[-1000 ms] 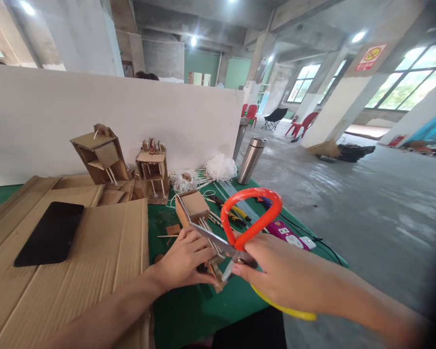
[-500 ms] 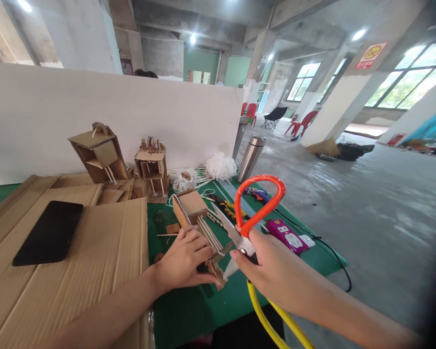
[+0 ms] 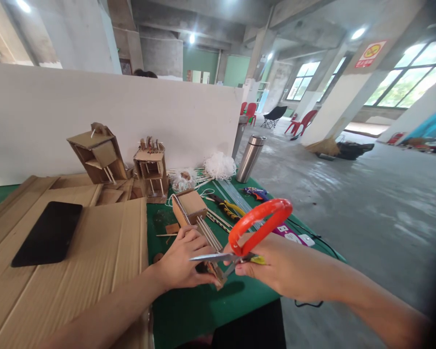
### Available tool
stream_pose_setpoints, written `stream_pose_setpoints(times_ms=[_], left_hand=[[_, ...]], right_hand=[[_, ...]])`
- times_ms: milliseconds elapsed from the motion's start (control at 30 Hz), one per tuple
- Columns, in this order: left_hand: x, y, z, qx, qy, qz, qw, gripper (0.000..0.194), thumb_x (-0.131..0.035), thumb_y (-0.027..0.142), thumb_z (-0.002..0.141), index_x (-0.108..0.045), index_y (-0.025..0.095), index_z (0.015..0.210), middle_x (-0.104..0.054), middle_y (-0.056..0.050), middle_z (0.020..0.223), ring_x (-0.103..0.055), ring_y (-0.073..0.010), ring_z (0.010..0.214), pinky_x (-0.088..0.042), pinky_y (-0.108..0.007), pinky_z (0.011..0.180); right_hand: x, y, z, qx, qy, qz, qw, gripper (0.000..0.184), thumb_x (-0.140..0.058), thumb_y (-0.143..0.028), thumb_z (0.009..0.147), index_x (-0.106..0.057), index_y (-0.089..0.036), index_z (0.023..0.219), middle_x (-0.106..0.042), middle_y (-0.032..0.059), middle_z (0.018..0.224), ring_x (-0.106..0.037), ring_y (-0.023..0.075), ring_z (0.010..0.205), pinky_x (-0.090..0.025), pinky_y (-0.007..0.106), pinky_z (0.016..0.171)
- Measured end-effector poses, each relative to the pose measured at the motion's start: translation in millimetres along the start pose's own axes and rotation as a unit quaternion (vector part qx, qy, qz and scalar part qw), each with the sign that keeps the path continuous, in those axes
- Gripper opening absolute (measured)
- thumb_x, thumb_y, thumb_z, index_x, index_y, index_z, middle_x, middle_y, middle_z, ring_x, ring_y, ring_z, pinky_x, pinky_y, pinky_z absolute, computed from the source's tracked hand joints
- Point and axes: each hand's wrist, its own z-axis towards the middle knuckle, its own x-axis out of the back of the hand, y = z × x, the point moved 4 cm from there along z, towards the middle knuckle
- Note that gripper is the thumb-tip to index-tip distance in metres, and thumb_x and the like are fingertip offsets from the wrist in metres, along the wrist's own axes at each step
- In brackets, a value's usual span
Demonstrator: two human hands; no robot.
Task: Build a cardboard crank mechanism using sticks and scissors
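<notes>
Two hands (image 3: 179, 261) (image 3: 287, 266) hold scissors (image 3: 240, 227) and cardboard (image 3: 192, 204); the sign (image 3: 371, 53) bears blurred lettering

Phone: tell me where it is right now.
In the head view, the phone lies at the far left, on the cardboard, in front of the larger cardboard box and left of the left hand.

Pretty bright shot. Daylight blows out the big dark-framed windows (image 3: 414, 75), the round white ceiling lamp (image 3: 192, 38) flares, and the glossy grey concrete floor (image 3: 349, 203) throws glare. Soft shadows on the green cloth-covered worktop (image 3: 189, 315); far right edge's dark, blurry and stretched.
</notes>
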Motion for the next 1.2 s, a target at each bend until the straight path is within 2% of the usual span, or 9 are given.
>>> stream_pose_setpoints(times_ms=[100, 200, 300, 433, 533, 700, 833, 967, 1200], left_hand=[[1.7, 1, 0, -0.008, 0.007, 0.001, 1.000, 0.059, -0.060, 0.070, 0.078, -0.064, 0.027, 0.118, -0.070, -0.006, 0.099, -0.056, -0.0260, 0.097, -0.035, -0.043, 0.095], [3.6, 2, -1, -0.019, 0.025, 0.001, 1.000, 0.059, -0.061, 0.067, 0.080, -0.062, 0.023, 0.120, -0.070, -0.007, 0.100, -0.057, -0.0258, 0.097, -0.034, -0.043, 0.097], [5.2, 3, -1, -0.027, 0.044, 0.007, 0.999, 0.056, -0.062, 0.067, 0.079, -0.065, 0.020, 0.111, -0.069, -0.005, 0.089, -0.057, -0.0235, 0.088, -0.034, -0.042, 0.098], [6.4, 4, 0, -0.033, 0.059, 0.005, 0.998, 0.056, -0.060, 0.067, 0.080, -0.065, 0.020, 0.109, -0.069, -0.005, 0.088, -0.056, -0.0229, 0.086, -0.034, -0.042, 0.097], [5.5, 3, -1, -0.033, 0.057, -0.002, 0.998, 0.054, -0.060, 0.067, 0.081, -0.065, 0.021, 0.111, -0.070, -0.005, 0.094, -0.057, -0.0242, 0.092, -0.033, -0.042, 0.097], [1.7, 0, -1, -0.007, 0.028, 0.001, 1.000, 0.056, -0.058, 0.072, 0.078, -0.067, 0.028, 0.110, -0.070, -0.005, 0.099, -0.058, -0.0258, 0.096, -0.034, -0.042, 0.097], [3.1, 1, -1, -0.017, 0.030, 0.001, 0.999, 0.057, -0.058, 0.070, 0.080, -0.064, 0.025, 0.115, -0.070, -0.006, 0.100, -0.057, -0.0251, 0.095, -0.034, -0.043, 0.098], [6.4, 3, 0, -0.029, 0.053, 0.003, 0.998, 0.056, -0.063, 0.066, 0.079, -0.064, 0.021, 0.114, -0.069, -0.004, 0.090, -0.057, -0.0230, 0.088, -0.034, -0.041, 0.097], [4.2, 2, -1, -0.017, 0.043, 0.004, 0.999, 0.055, -0.060, 0.067, 0.080, -0.065, 0.024, 0.114, -0.070, -0.006, 0.103, -0.057, -0.0258, 0.094, -0.034, -0.043, 0.096]], right_hand=[[-2, -1, 2, -0.028, 0.002, -0.025, 0.999, 0.008, -0.054, -0.023, 0.091, -0.062, -0.021, 0.091, -0.069, 0.0013, 0.090, -0.062, 0.0182, 0.079, -0.044, 0.027, 0.069], [-6, -1, 3, -0.090, 0.045, -0.065, 0.993, 0.015, -0.053, -0.027, 0.090, -0.056, -0.019, 0.077, -0.065, 0.0019, 0.075, -0.058, 0.0169, 0.065, -0.039, 0.027, 0.057], [-12, -2, 4, -0.118, 0.089, -0.070, 0.987, 0.018, -0.051, -0.025, 0.091, -0.050, -0.019, 0.074, -0.062, 0.0023, 0.071, -0.056, 0.0168, 0.062, -0.037, 0.027, 0.055], [-16, -4, 2, -0.106, 0.109, -0.059, 0.987, 0.016, -0.049, -0.023, 0.092, -0.050, -0.019, 0.076, -0.063, 0.0034, 0.074, -0.057, 0.0175, 0.065, -0.040, 0.028, 0.058], [-14, -3, -1, -0.090, 0.082, -0.038, 0.992, 0.014, -0.050, -0.024, 0.092, -0.055, -0.019, 0.080, -0.065, 0.0025, 0.075, -0.058, 0.0168, 0.065, -0.040, 0.027, 0.058], [-7, -7, -4, -0.017, 0.041, -0.014, 0.999, 0.008, -0.054, -0.021, 0.090, -0.062, -0.021, 0.091, -0.068, 0.0019, 0.091, -0.061, 0.0178, 0.081, -0.043, 0.026, 0.071], [-7, -5, 0, -0.062, 0.052, -0.031, 0.996, 0.013, -0.054, -0.023, 0.090, -0.057, -0.019, 0.078, -0.065, 0.0006, 0.077, -0.058, 0.0156, 0.067, -0.039, 0.025, 0.059], [-13, -2, 3, -0.113, 0.092, -0.049, 0.988, 0.020, -0.055, -0.026, 0.089, -0.050, -0.019, 0.071, -0.061, 0.0000, 0.069, -0.054, 0.0144, 0.061, -0.034, 0.025, 0.053], [-10, -2, 0, -0.068, 0.052, -0.003, 0.996, 0.011, -0.056, -0.026, 0.090, -0.061, -0.019, 0.084, -0.067, 0.0017, 0.080, -0.061, 0.0174, 0.071, -0.041, 0.026, 0.062]])
